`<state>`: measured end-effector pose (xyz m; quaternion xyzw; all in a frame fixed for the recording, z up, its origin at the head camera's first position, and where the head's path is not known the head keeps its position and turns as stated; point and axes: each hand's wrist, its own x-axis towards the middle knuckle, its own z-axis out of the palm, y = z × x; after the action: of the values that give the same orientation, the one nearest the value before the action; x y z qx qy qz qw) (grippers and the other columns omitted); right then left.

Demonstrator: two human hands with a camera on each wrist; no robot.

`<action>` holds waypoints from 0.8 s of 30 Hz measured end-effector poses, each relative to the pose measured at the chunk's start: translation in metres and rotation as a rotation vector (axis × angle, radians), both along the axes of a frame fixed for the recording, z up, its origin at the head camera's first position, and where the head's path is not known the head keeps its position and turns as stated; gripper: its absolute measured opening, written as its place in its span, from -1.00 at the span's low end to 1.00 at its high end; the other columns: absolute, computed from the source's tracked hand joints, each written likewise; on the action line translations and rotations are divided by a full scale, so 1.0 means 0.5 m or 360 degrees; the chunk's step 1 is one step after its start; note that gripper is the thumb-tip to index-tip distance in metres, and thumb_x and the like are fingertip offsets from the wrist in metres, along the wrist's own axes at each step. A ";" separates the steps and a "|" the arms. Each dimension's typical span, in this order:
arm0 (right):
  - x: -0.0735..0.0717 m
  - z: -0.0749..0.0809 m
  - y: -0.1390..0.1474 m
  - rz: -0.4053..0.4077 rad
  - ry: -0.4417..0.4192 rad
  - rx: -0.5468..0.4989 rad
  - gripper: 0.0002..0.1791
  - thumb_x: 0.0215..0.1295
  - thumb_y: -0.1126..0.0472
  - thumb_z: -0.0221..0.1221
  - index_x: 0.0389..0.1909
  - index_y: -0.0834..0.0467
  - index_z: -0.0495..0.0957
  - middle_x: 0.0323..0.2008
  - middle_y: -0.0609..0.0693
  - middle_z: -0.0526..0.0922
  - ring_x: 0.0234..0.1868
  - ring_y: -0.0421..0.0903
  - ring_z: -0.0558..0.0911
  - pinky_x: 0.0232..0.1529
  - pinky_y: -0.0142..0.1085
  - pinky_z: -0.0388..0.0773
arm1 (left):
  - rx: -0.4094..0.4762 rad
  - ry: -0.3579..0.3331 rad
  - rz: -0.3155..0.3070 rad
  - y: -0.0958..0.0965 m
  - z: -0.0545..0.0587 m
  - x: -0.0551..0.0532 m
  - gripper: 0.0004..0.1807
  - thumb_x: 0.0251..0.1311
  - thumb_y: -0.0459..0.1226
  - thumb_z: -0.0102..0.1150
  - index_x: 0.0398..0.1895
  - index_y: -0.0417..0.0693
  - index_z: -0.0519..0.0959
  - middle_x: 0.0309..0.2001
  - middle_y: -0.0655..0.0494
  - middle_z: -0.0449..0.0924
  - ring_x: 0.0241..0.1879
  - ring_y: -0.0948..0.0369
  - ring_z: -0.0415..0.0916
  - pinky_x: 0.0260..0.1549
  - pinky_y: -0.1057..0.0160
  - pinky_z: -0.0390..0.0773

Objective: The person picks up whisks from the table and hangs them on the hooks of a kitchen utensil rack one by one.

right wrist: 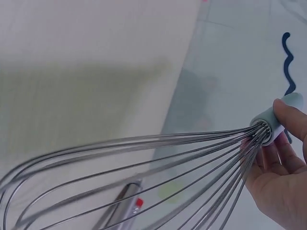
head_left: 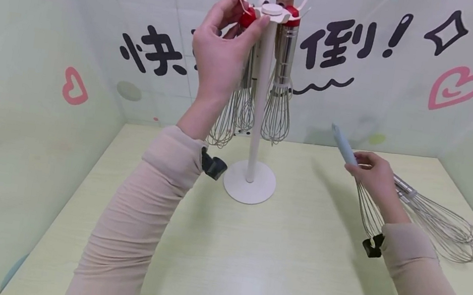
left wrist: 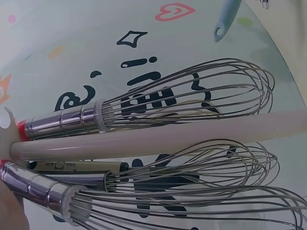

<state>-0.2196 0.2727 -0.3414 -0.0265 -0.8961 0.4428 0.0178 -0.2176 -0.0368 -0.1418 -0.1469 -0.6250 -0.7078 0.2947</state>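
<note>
A white stand (head_left: 261, 95) with hooks around its top holds several hanging whisks. At its top, my left hand (head_left: 222, 56) grips the red end of a steel-handled whisk (left wrist: 36, 189), thumb beside the hooks. Another red-ended steel whisk (head_left: 285, 55) hangs on the stand's right side. In the left wrist view, a whisk with a cream handle (left wrist: 72, 166) shows behind the pole. To the right, my right hand (head_left: 376, 178) holds a whisk with a light blue handle (head_left: 345, 146) near where the wires begin. Its handle points up and away, and its wire loops (right wrist: 144, 167) hang toward me.
Whisks with steel handles (head_left: 407, 186) lie on the light wooden table (head_left: 219, 262) at the right, partly behind my right hand. The stand's round white base (head_left: 248, 194) rests mid-table. A printed curtain (head_left: 147, 98) with black characters and pink hearts closes off the back and sides.
</note>
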 end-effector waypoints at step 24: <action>0.006 0.124 -0.068 -0.0070 0.0219 -0.0218 -0.38 0.28 0.08 0.18 0.29 0.22 0.27 0.21 0.25 0.45 -0.04 -0.36 0.52 0.22 -0.23 0.54 | 0.0065 -0.0014 0.0004 0.005 0.001 0.002 -0.47 -0.02 -0.41 0.37 0.09 -0.31 0.49 -0.09 -0.06 0.55 -0.11 0.29 0.46 0.05 0.54 0.55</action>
<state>-0.2166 0.2388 -0.2794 -0.0169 -0.8596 0.5031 0.0872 -0.2164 -0.0341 -0.1413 -0.1369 -0.6119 -0.7207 0.2957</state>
